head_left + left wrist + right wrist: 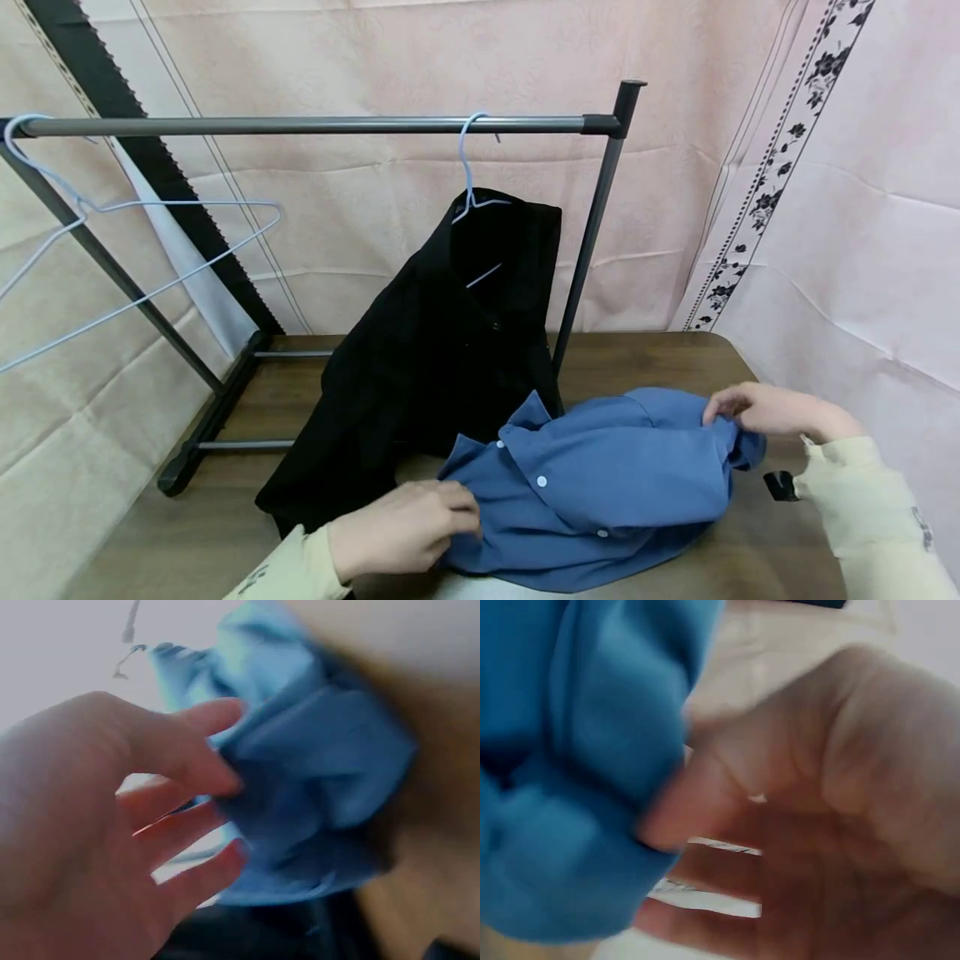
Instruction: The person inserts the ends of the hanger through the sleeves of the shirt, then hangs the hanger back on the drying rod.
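Observation:
A blue button-up shirt (615, 467) lies bunched on the table, its collar toward the left and white buttons showing. My right hand (780, 412) pinches its right end; in the right wrist view the thumb (682, 806) presses on the blurred cloth with the other fingers behind. At the shirt's left end is my left hand (412, 525), fingers slightly bent and spread apart. The left wrist view shows that thumb (214, 776) right at the blue cloth (315, 750). Behind the shirt, a black garment (442, 350) hangs from a light blue hanger (467, 158).
A dark metal clothes rack (337, 126) stands on the wooden table (660, 358). One bare light blue hanger (187, 202) hangs at the rack's left end. The black garment's lower part spreads onto the table. Pale patterned cloth (337, 250) covers the back and sides.

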### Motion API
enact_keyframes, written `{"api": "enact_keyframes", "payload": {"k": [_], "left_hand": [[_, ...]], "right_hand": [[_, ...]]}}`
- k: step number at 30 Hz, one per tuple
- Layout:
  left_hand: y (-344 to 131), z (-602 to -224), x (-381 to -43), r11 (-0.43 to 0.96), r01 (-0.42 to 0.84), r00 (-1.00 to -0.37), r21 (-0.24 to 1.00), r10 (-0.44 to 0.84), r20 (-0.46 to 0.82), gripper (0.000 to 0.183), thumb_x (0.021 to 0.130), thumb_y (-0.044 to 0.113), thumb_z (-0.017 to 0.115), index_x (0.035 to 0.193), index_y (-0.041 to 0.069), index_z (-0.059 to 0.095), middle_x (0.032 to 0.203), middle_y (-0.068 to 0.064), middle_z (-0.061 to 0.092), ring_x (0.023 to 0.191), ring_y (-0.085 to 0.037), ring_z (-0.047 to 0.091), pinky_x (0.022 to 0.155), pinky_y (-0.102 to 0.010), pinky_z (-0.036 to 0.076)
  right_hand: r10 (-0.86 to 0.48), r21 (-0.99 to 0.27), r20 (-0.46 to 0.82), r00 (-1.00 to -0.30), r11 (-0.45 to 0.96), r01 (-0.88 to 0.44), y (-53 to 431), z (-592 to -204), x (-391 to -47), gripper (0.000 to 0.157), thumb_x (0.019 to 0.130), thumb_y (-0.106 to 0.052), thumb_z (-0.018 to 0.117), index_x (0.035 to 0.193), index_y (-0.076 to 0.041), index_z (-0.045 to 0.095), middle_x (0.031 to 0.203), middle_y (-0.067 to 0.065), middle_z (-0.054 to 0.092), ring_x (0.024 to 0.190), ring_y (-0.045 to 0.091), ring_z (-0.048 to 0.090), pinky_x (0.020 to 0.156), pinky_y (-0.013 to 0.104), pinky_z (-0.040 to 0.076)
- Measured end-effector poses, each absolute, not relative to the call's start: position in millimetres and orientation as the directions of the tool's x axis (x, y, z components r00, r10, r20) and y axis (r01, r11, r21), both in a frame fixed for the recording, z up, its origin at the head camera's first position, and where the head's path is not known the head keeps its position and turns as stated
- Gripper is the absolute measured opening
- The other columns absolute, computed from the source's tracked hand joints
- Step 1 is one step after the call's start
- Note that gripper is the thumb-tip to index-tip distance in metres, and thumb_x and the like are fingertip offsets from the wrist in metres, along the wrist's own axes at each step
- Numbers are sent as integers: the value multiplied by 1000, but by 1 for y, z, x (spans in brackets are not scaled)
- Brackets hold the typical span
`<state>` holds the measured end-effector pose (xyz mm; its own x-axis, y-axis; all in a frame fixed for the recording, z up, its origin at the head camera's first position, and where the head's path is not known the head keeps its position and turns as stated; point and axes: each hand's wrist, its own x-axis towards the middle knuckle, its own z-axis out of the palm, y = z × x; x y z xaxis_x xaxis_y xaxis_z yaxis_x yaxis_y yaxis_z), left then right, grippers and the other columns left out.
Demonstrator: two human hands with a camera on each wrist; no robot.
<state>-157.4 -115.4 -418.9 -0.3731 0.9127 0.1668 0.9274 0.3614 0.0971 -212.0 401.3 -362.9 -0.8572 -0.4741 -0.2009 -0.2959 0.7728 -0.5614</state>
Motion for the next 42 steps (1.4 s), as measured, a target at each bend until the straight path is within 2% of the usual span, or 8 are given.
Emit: {"api": "enact_keyframes", "payload": {"k": [3, 6, 11, 16, 23, 29, 36, 42], "left_hand": [[-122, -404, -156, 562, 813, -581, 154, 758, 296, 19, 93, 24, 72, 112, 21, 73, 110, 9, 66, 97, -6, 62, 73, -24, 54], [-127, -401, -154, 761, 626, -768, 170, 565, 300, 40, 95, 50, 67, 114, 15, 72, 107, 3, 68, 90, -12, 65, 61, -26, 53], [-130, -420, -152, 874, 453, -889, 177, 458, 8, 66, 87, 73, 59, 93, 9, 73, 89, -4, 62, 72, -18, 58, 52, -35, 47], [-121, -442, -148, 851, 446, -842, 278, 504, -192, 78, 82, 81, 56, 103, 8, 73, 93, -3, 62, 79, -18, 57, 61, -40, 51], [-92, -458, -134, 749, 363, -793, 555, 561, -237, 94, 81, 64, 75, 148, 7, 42, 135, -8, 54, 115, -21, 51, 96, -48, 47], [-84, -460, -141, 606, 604, -757, 518, 639, 135, 40, 96, 15, 68, 131, 10, 49, 117, -5, 65, 107, -17, 64, 84, -36, 54], [-110, -410, -171, 524, 821, -543, 227, 592, 595, 60, 68, -17, 62, 122, 10, 61, 108, 0, 66, 94, -15, 65, 80, -36, 55], [-130, -347, -179, 535, 844, -405, 28, 604, 687, 49, 76, -16, 52, 114, 12, 64, 114, -2, 65, 93, -20, 63, 76, -40, 53]], "right_hand": [[-436, -451, -13, -900, 806, -384, 386, -343, -211, 39, 83, 17, 48, 106, -7, 69, 107, 4, 68, 98, 21, 61, 81, 34, 51], [-440, -366, 145, -886, 808, -462, 361, -331, -211, 24, 96, 5, 56, 110, -9, 70, 108, 2, 68, 97, 19, 63, 80, 36, 52], [-558, -390, 58, -828, 751, -533, 317, -338, -207, 37, 98, -35, 67, 128, -14, 65, 123, 2, 65, 111, 24, 62, 90, 46, 51], [-591, -423, -212, -778, 774, -472, 288, -367, -206, 71, 86, -54, 75, 141, -14, 56, 142, 21, 52, 132, 47, 47, 103, 62, 38], [-608, -378, -220, -763, 774, -508, 272, -391, -208, 46, 85, -37, 82, 121, -13, 67, 124, 17, 63, 114, 39, 60, 93, 54, 48], [-753, -447, -35, -657, 600, -664, 275, -384, -212, 12, 94, -20, 73, 89, -21, 62, 78, -13, 52, 69, 3, 49, 63, 24, 43], [-698, -328, 288, -656, 572, -752, 286, -349, -207, 17, 93, -14, 74, 90, -24, 61, 82, -16, 55, 70, 0, 51, 63, 25, 47], [-562, -306, 502, -657, 595, -743, 295, -317, -195, 34, 83, 2, 80, 98, -24, 65, 89, -14, 65, 75, 1, 62, 66, 18, 50]]}}
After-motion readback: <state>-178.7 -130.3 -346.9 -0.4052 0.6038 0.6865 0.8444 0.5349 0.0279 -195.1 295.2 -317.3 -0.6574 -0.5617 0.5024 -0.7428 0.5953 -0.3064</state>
